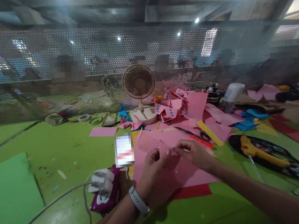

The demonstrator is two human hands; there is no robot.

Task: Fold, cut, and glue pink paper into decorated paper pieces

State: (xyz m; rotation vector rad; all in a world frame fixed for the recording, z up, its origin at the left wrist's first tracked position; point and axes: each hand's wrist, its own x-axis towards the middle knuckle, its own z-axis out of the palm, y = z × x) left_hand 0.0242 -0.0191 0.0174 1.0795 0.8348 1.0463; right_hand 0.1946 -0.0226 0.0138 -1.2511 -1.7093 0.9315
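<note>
- pink paper (165, 148): you are holding it just above the green table (64, 149), near the middle of the view and in front of you, over a larger pink sheet (188, 178). whether it is a loose piece or a lifted fold of that sheet is not showing clearly.
- left hand (154, 175): it is curling closed, with thumb and fingertips pinching the near edge of the pink paper. a white wristband (138, 200) is sitting on the wrist.
- right hand (195, 154): it is closing in a fine pinch on the same edge, its fingertips meeting those of the left hand and the other fingers tucking loosely.
- handling, as a judgement: the paper is looking very light, thin and limp. it is likely creasing and tearing easily, and it is not slippery.
- where to take hold: you are best gripping at the edge or a corner, thumb against forefinger, with the two pinches close together so the span between them is not sagging.
- beneath: a red sheet (194, 191) is peeking out under the pink sheet.
- beyond: a heap of pink cut-outs (175, 106) is lying beside a small desk fan (138, 83).
- to your right: a yellow-handled tool (256, 150) is resting well apart from the hands.
- to your left: white plugs (100, 181) are sitting in a purple power strip (107, 200).
</note>
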